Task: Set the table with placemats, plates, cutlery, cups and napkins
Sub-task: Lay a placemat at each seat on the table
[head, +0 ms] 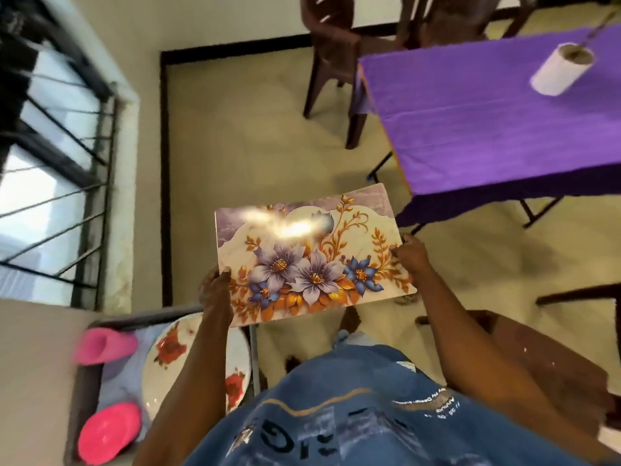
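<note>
Here both hands, left [215,290] and right [411,252], grip one floral placemat [312,257]; two pink cups [104,346] nearby.

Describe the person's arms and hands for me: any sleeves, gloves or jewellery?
Both forearms are bare up to where they leave the picture; no sleeve cuffs show. The left hand and the right hand wear no gloves, and no watch, ring or bracelet can be seen. The torso below is covered by a blue garment with white and dark print.
</note>
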`<action>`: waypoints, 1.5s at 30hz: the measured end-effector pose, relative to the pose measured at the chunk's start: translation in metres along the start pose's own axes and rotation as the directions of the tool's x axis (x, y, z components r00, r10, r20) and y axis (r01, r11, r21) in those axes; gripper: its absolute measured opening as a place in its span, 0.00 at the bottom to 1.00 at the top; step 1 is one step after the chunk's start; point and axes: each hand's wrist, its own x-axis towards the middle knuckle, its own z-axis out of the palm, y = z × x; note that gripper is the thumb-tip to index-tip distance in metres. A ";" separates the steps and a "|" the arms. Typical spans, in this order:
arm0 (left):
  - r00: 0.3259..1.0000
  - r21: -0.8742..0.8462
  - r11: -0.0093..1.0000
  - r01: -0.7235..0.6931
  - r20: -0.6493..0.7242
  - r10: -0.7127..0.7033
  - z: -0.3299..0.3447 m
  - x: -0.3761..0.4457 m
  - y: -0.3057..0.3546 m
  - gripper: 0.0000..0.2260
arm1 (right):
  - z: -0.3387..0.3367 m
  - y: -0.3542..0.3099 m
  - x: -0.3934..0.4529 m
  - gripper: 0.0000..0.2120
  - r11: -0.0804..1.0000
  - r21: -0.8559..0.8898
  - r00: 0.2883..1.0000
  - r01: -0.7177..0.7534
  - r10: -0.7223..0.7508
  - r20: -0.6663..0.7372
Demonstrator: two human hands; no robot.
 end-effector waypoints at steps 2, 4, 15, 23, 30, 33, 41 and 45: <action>0.998 -0.010 0.999 -0.038 0.042 0.038 0.030 -0.003 0.016 0.10 | -0.026 0.004 0.000 0.16 0.999 0.030 0.999 -0.013 0.014 -0.047; 0.995 0.011 0.997 -0.071 0.073 0.070 0.061 0.006 0.025 0.09 | -0.051 0.008 0.006 0.14 0.998 0.062 0.995 -0.014 0.020 -0.097; 0.975 0.038 0.980 -0.197 0.111 0.192 0.273 -0.016 0.071 0.09 | -0.199 -0.005 0.097 0.10 0.990 0.143 0.965 -0.005 0.042 -0.259; 0.972 0.021 0.977 -0.213 0.105 0.210 0.387 -0.033 0.087 0.06 | -0.277 -0.042 0.179 0.07 0.997 0.069 0.950 0.021 0.002 -0.313; 0.967 0.005 0.971 -0.239 0.095 0.237 0.469 -0.006 0.127 0.07 | -0.312 -0.061 0.277 0.10 0.999 -0.042 0.931 -0.012 -0.004 -0.364; 0.964 0.020 0.968 -0.251 0.095 0.248 0.495 0.009 0.144 0.08 | -0.315 -0.081 0.295 0.11 0.999 -0.041 0.926 -0.003 -0.012 -0.377; 0.977 0.073 0.978 -0.197 0.097 0.190 0.537 0.030 0.159 0.08 | -0.326 -0.098 0.331 0.12 0.997 -0.069 0.906 -0.043 0.009 -0.423; 0.983 0.106 0.979 -0.175 0.065 0.169 0.554 0.036 0.161 0.08 | -0.333 -0.105 0.349 0.12 0.993 -0.104 0.906 -0.051 0.003 -0.423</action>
